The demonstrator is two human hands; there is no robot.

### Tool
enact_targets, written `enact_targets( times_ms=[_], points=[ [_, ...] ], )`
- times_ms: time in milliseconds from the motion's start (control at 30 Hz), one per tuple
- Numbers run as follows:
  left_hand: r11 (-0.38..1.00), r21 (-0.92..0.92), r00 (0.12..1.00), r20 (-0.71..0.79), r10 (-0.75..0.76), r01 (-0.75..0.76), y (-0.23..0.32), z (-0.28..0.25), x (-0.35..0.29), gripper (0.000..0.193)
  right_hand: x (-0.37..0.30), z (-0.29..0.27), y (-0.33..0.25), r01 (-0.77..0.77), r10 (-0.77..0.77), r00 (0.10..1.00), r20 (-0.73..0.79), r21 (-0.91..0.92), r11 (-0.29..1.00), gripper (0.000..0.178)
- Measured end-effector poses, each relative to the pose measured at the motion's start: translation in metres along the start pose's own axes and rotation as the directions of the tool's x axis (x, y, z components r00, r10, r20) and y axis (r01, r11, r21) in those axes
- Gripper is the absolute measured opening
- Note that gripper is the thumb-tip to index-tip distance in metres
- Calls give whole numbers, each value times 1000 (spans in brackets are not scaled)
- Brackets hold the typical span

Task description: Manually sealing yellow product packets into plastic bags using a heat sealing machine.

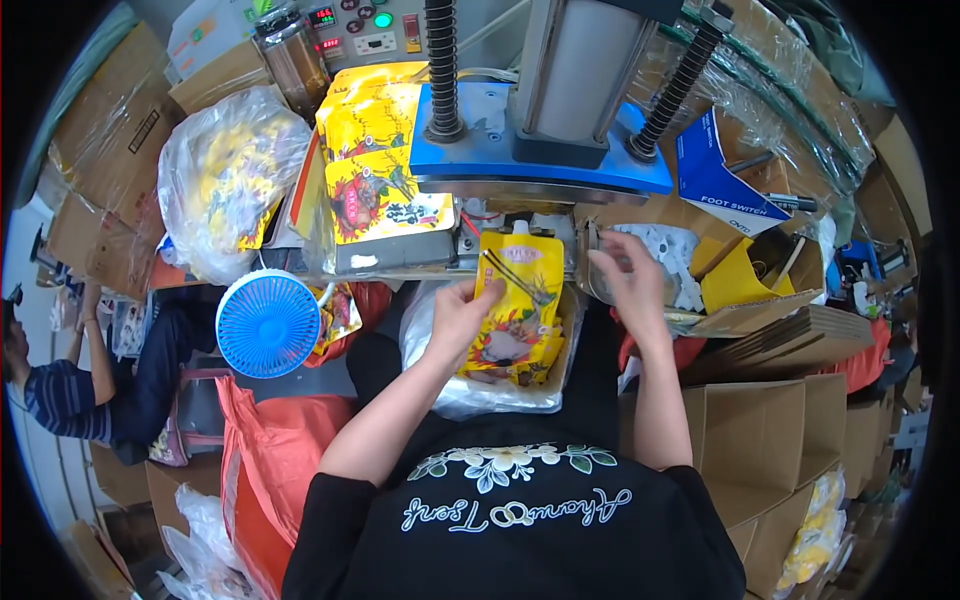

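My left hand (465, 318) pinches the left edge of a yellow spout pouch (523, 285) between thumb and fingers. The pouch hangs upright just in front of the blue press (540, 172), with its pale spout at the top. Below it, more yellow pouches (535, 372) lie in a box lined with clear plastic (480, 395) on my lap. Off to the pouch's right, my right hand (632, 275) is raised with bent fingers apart, and I see nothing between them. It is beside a clear, rounded container (602, 287), partly hidden by the fingers.
A stack of yellow pouches (385, 190) lies left of the press. Nearby are a plastic bag of pouches (235, 170), a blue fan (268, 325) and a jar (290, 55). Cardboard boxes (755, 435) stand at right. Another person (70, 390) sits far left.
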State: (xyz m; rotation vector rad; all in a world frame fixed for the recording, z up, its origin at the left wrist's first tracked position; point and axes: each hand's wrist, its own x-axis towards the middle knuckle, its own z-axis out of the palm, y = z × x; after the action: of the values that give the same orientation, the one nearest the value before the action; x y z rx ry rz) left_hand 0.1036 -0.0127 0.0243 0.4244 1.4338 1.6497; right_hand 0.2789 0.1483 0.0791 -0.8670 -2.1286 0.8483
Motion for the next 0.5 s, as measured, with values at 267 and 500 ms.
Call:
enact_targets(
  times_ms=[267, 500],
  points=[
    [971, -216, 995, 37, -95, 101, 4, 6, 24, 26, -26, -27, 38, 0, 73, 958, 278, -256, 967, 27],
    [4, 969, 580, 143, 802, -245, 52, -76, 55, 61, -26, -13, 48, -59, 68, 984, 167, -61, 996, 23]
  ],
)
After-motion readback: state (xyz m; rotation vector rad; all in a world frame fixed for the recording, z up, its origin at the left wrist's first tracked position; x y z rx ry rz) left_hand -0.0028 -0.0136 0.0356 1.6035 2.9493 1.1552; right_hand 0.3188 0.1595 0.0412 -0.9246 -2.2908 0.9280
